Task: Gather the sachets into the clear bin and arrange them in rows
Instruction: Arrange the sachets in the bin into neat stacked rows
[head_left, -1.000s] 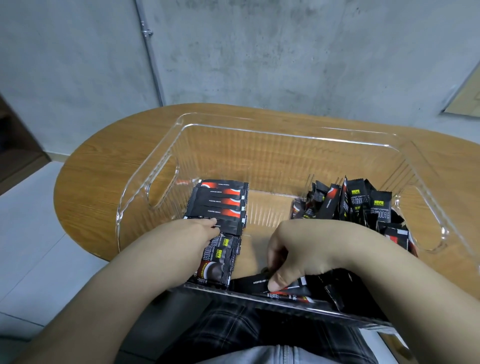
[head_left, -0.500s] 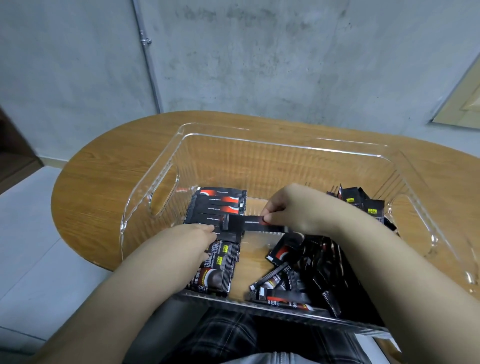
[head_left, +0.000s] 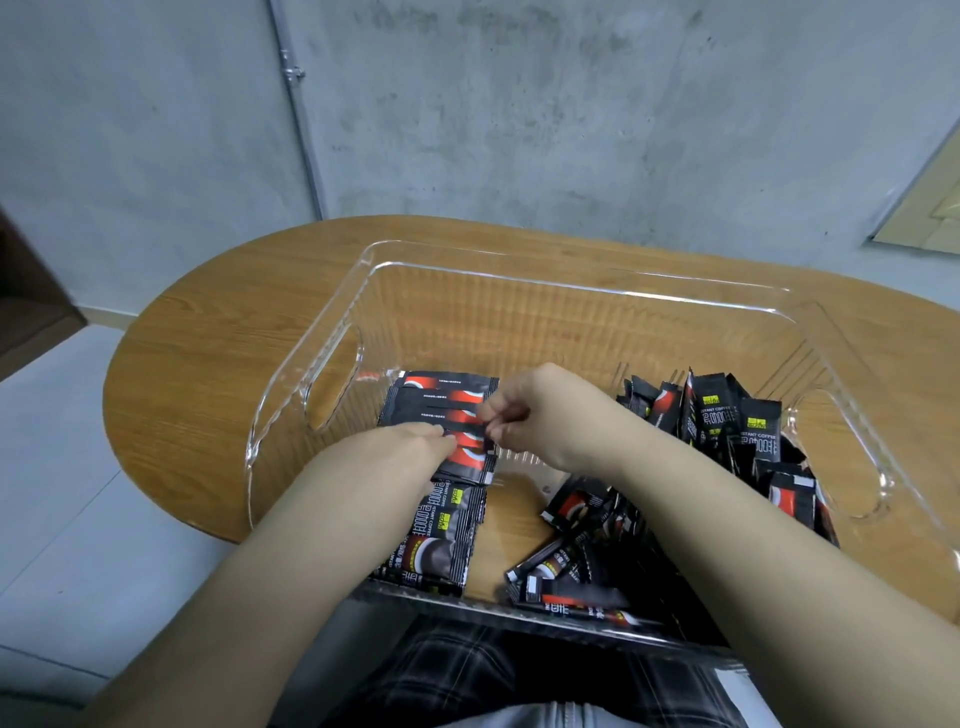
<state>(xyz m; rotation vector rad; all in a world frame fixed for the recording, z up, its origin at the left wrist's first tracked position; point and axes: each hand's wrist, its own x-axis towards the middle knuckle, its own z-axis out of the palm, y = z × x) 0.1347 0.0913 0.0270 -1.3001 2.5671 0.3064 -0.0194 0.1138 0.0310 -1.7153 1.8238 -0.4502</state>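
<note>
1. The clear plastic rectangular bin with cut-out handles (head_left: 571, 280) sits on the rounded wooden tabletop (head_left: 208, 364), pulled up against the person's lap, which keeps both forearms inside it and every sachet within easy reach.

2. The right hand (head_left: 535, 415) has its grip closed in a pinch, thumb against fingertips, on the end of one black-and-red coffee sachet (head_left: 480, 441). Holding it by the end, judged from its position, lets the sachet be laid flat onto the row instead of dropped.

3. The left hand (head_left: 415, 441) lies with fairly straight fingers on the near end of the neat overlapping row of black-and-red sachets (head_left: 441, 402); its grip is relaxed and clasps nothing. It seems to pin the row down so the incoming sachet does not shove the others out of line.

4. That row runs along the bin's left side by the handle, each sachet lapping the next like shingles, which probably saves floor space.

5. Just nearer the person lies a small flat stack of black sachets turned lengthwise (head_left: 441, 540), apparently the start of another row.

6. The loose heap of unsorted black sachets (head_left: 727, 467) fills the right side, well apart from the rows, so sorted and unsorted stay separate. Most of the sorting looks undone.
</note>
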